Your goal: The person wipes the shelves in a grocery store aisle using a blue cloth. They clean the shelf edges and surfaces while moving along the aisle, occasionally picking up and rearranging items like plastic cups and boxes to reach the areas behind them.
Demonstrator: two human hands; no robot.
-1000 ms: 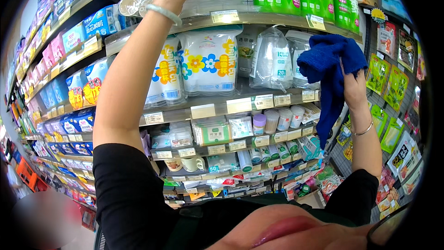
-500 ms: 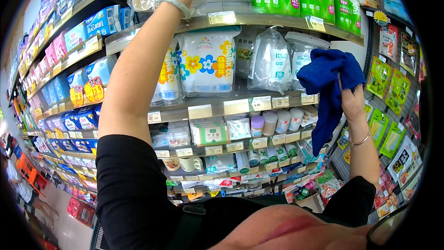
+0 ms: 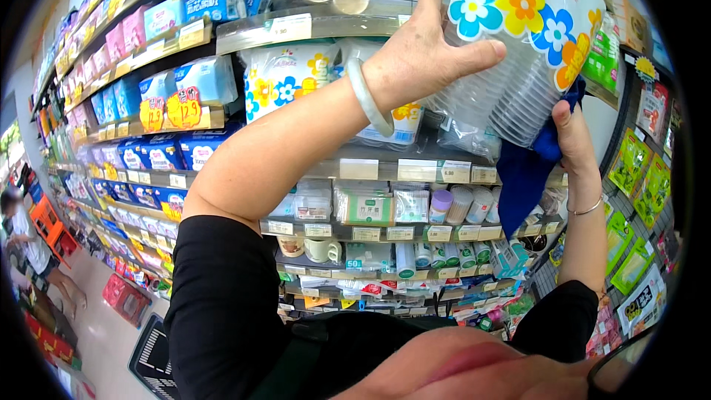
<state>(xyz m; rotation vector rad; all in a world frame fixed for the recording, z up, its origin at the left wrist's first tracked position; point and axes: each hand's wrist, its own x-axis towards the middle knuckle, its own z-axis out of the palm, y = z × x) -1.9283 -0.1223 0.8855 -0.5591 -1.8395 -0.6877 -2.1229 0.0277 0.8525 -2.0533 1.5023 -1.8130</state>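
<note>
I had my left hand (image 3: 422, 67) clasping the crinkly cup pack (image 3: 518, 44), my right hand (image 3: 570, 137) pinching pack and cloth (image 3: 526, 178) beneath; light, slippery, crushable, I judged.

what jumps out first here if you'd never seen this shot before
A clear bag of stacked plastic cups with bright printed flowers fills the upper right, gripped by the left hand with its pale bangle. The right hand props it from below, pressing a blue cloth against it. Behind run packed store shelves.

Cup pack (image 3: 518, 37) clear w/ blue-yellow-orange flowers — cloth (image 3: 526, 170) blue.
</note>
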